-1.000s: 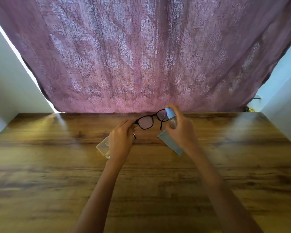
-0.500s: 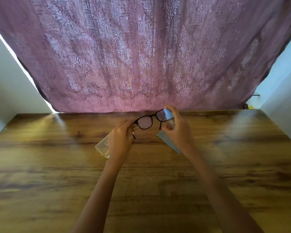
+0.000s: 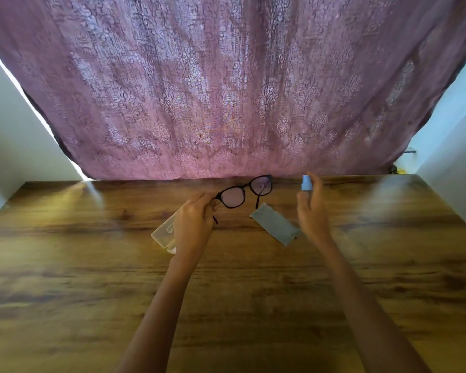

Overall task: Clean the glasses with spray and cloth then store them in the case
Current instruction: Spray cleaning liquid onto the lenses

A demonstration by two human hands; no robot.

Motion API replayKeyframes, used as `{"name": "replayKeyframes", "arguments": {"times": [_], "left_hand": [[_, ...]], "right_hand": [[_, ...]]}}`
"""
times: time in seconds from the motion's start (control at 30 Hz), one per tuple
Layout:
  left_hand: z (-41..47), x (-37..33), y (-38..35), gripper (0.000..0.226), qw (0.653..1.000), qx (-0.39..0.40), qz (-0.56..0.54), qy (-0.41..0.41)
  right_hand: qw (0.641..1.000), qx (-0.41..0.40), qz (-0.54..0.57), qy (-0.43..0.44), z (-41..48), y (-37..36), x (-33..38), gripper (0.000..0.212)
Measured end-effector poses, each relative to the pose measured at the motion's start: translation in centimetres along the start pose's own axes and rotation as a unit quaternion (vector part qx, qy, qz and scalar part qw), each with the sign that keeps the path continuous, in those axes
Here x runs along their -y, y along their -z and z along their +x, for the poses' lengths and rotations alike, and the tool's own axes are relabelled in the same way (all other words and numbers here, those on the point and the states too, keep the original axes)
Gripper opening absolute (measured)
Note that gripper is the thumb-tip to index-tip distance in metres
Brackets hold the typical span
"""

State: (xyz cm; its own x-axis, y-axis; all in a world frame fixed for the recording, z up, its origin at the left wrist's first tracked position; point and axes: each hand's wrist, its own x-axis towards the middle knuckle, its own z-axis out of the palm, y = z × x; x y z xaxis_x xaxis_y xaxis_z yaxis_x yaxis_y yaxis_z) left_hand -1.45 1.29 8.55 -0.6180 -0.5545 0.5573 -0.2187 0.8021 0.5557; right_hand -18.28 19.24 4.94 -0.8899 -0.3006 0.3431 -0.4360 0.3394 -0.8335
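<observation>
The glasses (image 3: pixel 244 193) are held up over the far part of the table (image 3: pixel 226 305), with the lenses turned toward the person; they are pinched at one end of the frame by the fingers of the left hand (image 3: pixel 192 224). The small spray bottle (image 3: pixel 306 182) is gripped in the right hand (image 3: pixel 311 211); only its pale blue top is seen above the fingers, and one finger is raised beside that top; the bottle is held apart from the glasses, off to the right. The grey cloth (image 3: pixel 274 224) is laid flat on the table between the two hands; the clear case (image 3: pixel 164 234) is laid there too, partly hidden under the left hand; whether it is open or closed cannot be told. A pink curtain (image 3: pixel 226 90) is hung behind the table.

The step in hand is judged to be the spraying, or the very end of it; whether the lenses are wet cannot be told. For it to be done well, the top should be pointed at the lenses and brought near, but not touched to them; only a little should be put on each lens; the frame should be held by its edge, so that no finger marks are left on the glass; the bottle can then be set down away from the cloth.
</observation>
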Motion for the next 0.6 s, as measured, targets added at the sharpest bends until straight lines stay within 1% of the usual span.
{"name": "replayKeyframes", "arguments": {"times": [0.1, 0.27, 0.4, 0.6], "left_hand": [[0.1, 0.1, -0.2, 0.023, 1.0, 0.0, 0.003, -0.013], [0.1, 0.0, -0.4, 0.021, 1.0, -0.003, 0.006, -0.018], [0.1, 0.0, -0.4, 0.021, 1.0, -0.003, 0.0, -0.017], [-0.1, 0.1, -0.4, 0.021, 1.0, 0.003, 0.0, -0.016]], "right_hand": [[0.998, -0.006, 0.002, -0.057, 0.5, 0.3, -2.6, 0.045], [0.994, -0.01, -0.043, -0.099, 0.7, 0.4, -5.6, 0.028], [0.992, 0.001, -0.042, -0.117, 0.3, 0.3, -6.8, 0.025], [0.99, -0.018, -0.035, -0.133, -0.2, 0.0, -7.6, 0.023]]}}
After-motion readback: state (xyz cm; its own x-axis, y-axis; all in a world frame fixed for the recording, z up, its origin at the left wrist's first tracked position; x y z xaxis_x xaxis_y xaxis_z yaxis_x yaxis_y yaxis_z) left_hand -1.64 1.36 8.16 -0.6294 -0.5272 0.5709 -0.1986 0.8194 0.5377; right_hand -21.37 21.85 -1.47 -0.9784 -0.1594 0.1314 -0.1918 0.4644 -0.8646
